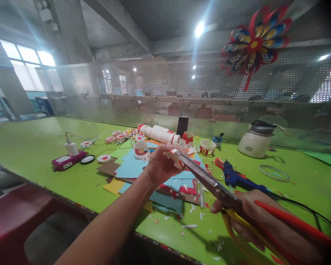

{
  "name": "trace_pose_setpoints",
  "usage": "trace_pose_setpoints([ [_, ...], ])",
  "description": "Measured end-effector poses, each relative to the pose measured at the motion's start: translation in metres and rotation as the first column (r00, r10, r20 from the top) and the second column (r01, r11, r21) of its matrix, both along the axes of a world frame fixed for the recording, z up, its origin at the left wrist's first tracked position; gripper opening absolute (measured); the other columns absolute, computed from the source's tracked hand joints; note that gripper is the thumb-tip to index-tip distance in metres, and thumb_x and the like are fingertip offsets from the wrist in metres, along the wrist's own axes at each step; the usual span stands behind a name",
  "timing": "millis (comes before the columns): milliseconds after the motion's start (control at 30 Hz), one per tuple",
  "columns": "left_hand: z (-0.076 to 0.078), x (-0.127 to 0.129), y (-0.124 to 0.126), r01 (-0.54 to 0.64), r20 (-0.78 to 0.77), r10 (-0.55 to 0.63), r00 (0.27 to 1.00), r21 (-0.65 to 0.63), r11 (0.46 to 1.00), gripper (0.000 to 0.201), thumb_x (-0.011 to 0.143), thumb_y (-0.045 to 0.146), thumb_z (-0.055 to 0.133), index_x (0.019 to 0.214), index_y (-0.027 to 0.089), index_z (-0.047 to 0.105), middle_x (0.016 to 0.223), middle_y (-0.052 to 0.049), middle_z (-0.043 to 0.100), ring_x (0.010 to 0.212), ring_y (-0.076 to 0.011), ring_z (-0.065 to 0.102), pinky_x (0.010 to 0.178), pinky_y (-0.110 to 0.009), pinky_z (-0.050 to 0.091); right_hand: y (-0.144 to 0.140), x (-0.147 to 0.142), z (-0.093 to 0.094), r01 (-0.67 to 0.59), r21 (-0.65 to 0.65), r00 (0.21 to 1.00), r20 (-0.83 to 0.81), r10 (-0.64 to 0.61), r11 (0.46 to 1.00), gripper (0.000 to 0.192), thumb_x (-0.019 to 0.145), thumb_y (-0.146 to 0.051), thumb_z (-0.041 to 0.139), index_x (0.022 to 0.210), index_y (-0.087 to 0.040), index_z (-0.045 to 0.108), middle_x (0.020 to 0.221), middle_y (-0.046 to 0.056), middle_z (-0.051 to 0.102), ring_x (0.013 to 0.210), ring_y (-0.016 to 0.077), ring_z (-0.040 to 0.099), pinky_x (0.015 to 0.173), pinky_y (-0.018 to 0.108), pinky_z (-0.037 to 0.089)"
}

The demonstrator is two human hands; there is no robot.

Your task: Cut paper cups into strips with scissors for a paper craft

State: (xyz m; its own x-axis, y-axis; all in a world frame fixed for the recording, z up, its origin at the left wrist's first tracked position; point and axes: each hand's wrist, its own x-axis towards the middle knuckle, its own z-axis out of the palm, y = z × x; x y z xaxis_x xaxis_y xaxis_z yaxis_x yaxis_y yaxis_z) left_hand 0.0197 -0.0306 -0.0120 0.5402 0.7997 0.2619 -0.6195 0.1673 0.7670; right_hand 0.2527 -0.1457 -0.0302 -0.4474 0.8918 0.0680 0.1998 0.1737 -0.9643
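Red-and-white paper cup piece (174,157) pinched in left hand (160,165), right hand (253,217) gripping scissors (209,182), print unreadable

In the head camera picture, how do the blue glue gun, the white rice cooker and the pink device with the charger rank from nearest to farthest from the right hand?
From the right hand, which holds the scissors:
1. Blue glue gun, on the table just above the hand.
2. White rice cooker, farther back by the mesh wall.
3. Pink device, far across on the left side.
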Motion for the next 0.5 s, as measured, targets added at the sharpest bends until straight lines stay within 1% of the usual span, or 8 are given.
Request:
trace_pose_setpoints([
  [100,0.000,0.001,0.000,-0.017,-0.009,0.017,1.000,0.016,1.000,0.030,0.064,0.041,0.063,0.068,0.011,0.067,0.059,-0.003,0.053,0.052,-0.0118,0.047,0.049,-0.023,0.032,0.001,-0.004,0.005,-0.058,0.021,0.998,-0.028,0.058,0.998,0.052,0.094,-0.061,0.035,0.102,-0.023,0.069,0.054,-0.003,0.047,0.044,0.0089,0.037,0.042,0.020,0.030],
  [200,0.000,0.001,0.000,-0.026,-0.019,0.026,0.999,0.019,0.999,0.030,0.064,0.041,0.063,0.069,0.011,0.067,0.059,-0.003,0.053,0.052,-0.0119,0.046,0.048,-0.023,0.031,0.002,-0.003,0.006,-0.075,0.047,0.997,-0.032,0.077,0.996,0.047,0.095,-0.058,0.035,0.103,-0.026,0.069,0.054,-0.004,0.047,0.043,0.0083,0.037,0.041,0.019,0.030],
  [333,0.000,0.001,0.001,-0.022,-0.017,0.021,1.000,-0.012,1.000,0.029,0.063,0.040,0.064,0.068,0.012,0.065,0.060,-0.003,0.054,0.053,-0.0118,0.047,0.050,-0.024,0.033,0.002,-0.005,0.010,-0.079,0.076,0.997,0.005,0.079,0.994,0.046,0.094,-0.059,0.039,0.098,-0.027,0.071,0.051,-0.005,0.046,0.041,0.0074,0.033,0.040,0.020,0.028],
  [400,-0.001,0.000,0.002,-0.015,-0.014,0.015,1.000,-0.028,0.999,0.027,0.062,0.040,0.065,0.069,0.013,0.064,0.061,-0.004,0.056,0.054,-0.0124,0.048,0.050,-0.024,0.034,-0.001,-0.009,0.014,-0.022,0.081,1.000,0.023,0.020,0.996,0.047,0.092,-0.061,0.041,0.097,-0.026,0.072,0.050,-0.005,0.046,0.041,0.0081,0.033,0.040,0.022,0.027],
  [500,-0.002,0.000,0.002,-0.018,-0.015,0.017,1.000,-0.033,0.999,0.027,0.063,0.039,0.065,0.070,0.013,0.063,0.064,-0.005,0.058,0.057,-0.0141,0.052,0.051,-0.025,0.036,-0.008,-0.016,0.019,0.109,0.072,0.994,0.023,-0.111,0.991,0.051,0.088,-0.067,0.044,0.093,-0.026,0.073,0.047,-0.004,0.045,0.041,0.0093,0.035,0.041,0.024,0.027],
])
